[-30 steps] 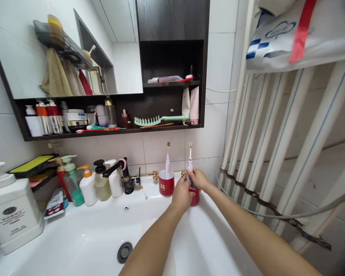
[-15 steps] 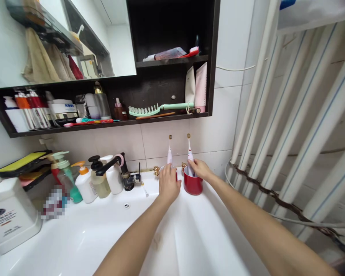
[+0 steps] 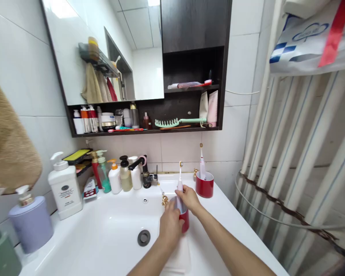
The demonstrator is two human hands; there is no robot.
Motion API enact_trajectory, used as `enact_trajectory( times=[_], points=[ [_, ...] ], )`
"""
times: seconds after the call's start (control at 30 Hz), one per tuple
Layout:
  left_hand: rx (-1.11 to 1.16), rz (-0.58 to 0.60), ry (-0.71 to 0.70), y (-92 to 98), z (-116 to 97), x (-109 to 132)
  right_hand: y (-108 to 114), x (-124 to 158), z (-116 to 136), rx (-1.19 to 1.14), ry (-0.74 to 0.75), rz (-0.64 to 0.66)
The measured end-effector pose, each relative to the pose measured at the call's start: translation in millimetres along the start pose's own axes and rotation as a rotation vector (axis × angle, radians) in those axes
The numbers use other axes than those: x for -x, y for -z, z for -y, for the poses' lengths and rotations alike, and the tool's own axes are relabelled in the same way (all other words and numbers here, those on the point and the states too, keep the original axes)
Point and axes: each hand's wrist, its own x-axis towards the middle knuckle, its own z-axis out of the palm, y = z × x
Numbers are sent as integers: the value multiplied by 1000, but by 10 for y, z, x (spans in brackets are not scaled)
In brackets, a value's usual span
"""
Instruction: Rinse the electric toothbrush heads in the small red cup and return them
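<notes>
My left hand (image 3: pixel 171 222) is wrapped round a red cup (image 3: pixel 185 221) with a gold bear-shaped handle (image 3: pixel 165 199), held over the right part of the basin. A pale electric toothbrush (image 3: pixel 180 188) stands up out of this cup, pinched between the fingers of my right hand (image 3: pixel 188 197). Behind and to the right, a second red cup (image 3: pixel 204 188) rests on the sink's corner with another electric toothbrush (image 3: pixel 202 168) leaning in it. Below my left hand a whitish cloth (image 3: pixel 179 255) lies on the sink, partly covered by my arm.
Black faucet (image 3: pixel 146 176) and pump bottles (image 3: pixel 125 178) line the basin's back edge. Above hangs a dark mirror cabinet (image 3: pixel 149 132) holding a green brush (image 3: pixel 169 122) and tubes. White pipes (image 3: pixel 293 126) run along the right. A tan towel (image 3: pixel 8 142) hangs left.
The left cup and its toothbrush came nearer to me, away from the back edge. My right hand let go of the other toothbrush and took hold of this one. The view shifted, showing more at left.
</notes>
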Motion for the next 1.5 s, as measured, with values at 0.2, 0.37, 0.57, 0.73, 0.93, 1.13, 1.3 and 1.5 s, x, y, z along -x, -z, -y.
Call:
enact_trajectory(
  times=[0.2,0.37,0.57,0.73,0.93,1.13,1.3,1.5],
  points=[
    [12,8,59,-9,94,373,2,260,187,-75,7,-23],
    [36,11,60,-84,148,482,242,286,471,-139,22,-92],
    [429,-183,14,98,211,540,334,514,642,-355,-59,-62],
    [1363,89,265,177,71,534,118,781,562,-449,-165,63],
    [1546,396,369,2,-3,574,136,816,514,-714,-268,122],
    [1253,313,322,49,-8,599,208,720,427,-790,-297,32],
    [1391,503,438,81,-58,630,171,727,456,-907,-366,15],
    [1353,424,417,18,-49,630,185,745,475,-928,-338,-3]
  ],
)
